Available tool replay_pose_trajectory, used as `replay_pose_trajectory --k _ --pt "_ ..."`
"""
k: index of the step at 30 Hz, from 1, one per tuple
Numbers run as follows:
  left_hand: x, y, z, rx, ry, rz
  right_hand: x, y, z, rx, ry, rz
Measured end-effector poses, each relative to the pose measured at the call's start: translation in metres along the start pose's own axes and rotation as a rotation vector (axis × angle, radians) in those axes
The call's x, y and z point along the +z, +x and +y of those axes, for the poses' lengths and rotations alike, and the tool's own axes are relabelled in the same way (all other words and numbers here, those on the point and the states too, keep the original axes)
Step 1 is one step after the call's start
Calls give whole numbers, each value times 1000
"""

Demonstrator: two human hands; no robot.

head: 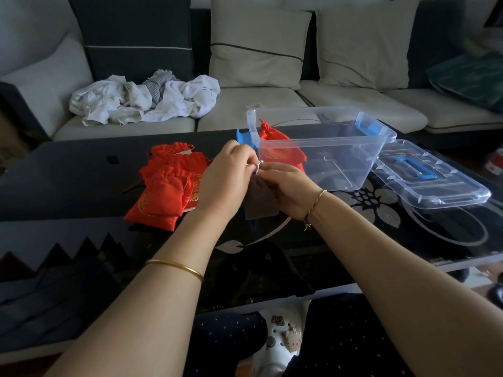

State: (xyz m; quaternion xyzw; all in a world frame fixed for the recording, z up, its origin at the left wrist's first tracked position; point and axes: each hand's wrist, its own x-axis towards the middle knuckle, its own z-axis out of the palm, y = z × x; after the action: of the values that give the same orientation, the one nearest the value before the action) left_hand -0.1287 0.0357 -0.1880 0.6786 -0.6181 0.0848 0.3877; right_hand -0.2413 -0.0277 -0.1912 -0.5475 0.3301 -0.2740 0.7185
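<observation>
- Left hand [226,170] and right hand [285,186] meet above the dark glass table [81,172], fingers curled.
- Both pinch the mouth of a small brown pouch [260,201]; it hangs between the wrists, clear of the tabletop.
- Pale drawstring [258,164] shows at the fingertips; which hand has it, I cannot tell.
- Heap of red pouches [168,186] lies just left of the hands.
- Clear plastic box [353,159] stands behind the hands, one red pouch [280,151] inside.
- Its lid [449,193] lies flat beside it, to the right.
- White laundry [147,100] sits crumpled on the sofa [353,104].
</observation>
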Motion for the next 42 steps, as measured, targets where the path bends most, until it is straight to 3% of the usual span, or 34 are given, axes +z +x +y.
replay_pose_trajectory --k 4,15,23,25,30,32,42 --pt "-1 0 -2 0 -4 -1 0 -2 -3 73 54 10" --pt "-4 0 -12 -83 -60 -3 -5 2 1 15 -43 421" --pt "-9 3 -15 -131 40 -196 -14 9 9 -10 -206 582" --pt "-8 5 -11 -204 -96 -201 -14 11 10 -9 -337 608" --pt "-4 5 6 -532 -868 -178 -7 11 17 -96 -652 578" --pt "-4 4 9 -604 -1047 -160 -4 9 18 -115 -689 554" --pt "-8 5 -3 -744 -1015 -221 -7 0 4 -282 -355 469"
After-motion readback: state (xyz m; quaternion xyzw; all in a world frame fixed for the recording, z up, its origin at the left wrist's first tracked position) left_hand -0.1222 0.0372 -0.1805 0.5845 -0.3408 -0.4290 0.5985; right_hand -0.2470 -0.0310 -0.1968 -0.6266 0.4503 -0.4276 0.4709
